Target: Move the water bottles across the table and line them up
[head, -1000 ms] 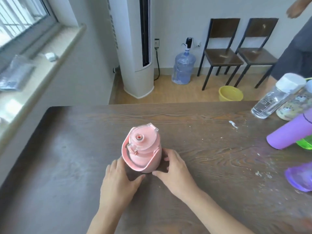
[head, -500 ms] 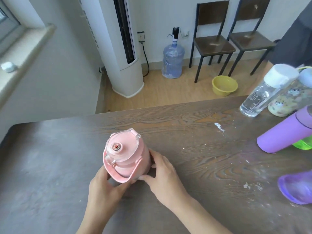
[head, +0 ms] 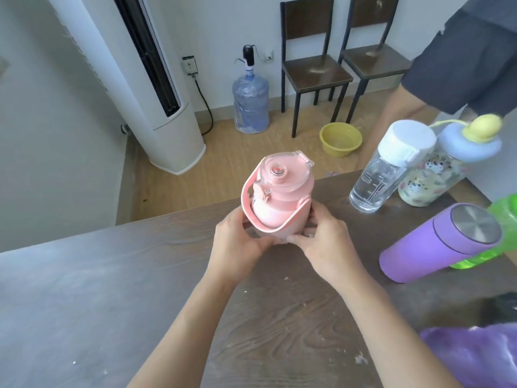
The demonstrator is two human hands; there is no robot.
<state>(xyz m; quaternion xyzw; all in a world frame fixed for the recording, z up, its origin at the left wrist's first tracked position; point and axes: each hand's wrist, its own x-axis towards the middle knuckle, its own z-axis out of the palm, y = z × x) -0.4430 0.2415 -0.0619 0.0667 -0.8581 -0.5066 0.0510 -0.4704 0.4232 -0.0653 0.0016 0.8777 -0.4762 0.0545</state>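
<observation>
A squat pink bottle (head: 279, 197) with a clear flip lid and a pink carry strap stands upright near the far edge of the dark wooden table (head: 98, 289). My left hand (head: 237, 245) clasps its lower left side and my right hand (head: 324, 242) its lower right side. To the right stand a clear bottle (head: 383, 175) with a white cap, a patterned bottle (head: 436, 177) with a blue lid, a purple flask (head: 439, 245) with a steel top, and a green bottle (head: 503, 225) behind the flask.
A purple bottle (head: 475, 357) is blurred at the bottom right corner. Another person (head: 470, 51) stands at the table's far right end. Beyond the table are a yellow basin (head: 340, 138), two chairs (head: 313, 65), a water jug (head: 250, 105) and a tall white air conditioner (head: 156, 88).
Both hands have carried the pink bottle away from me toward the far edge of the table. The view has swung right and the other bottles look closer.
</observation>
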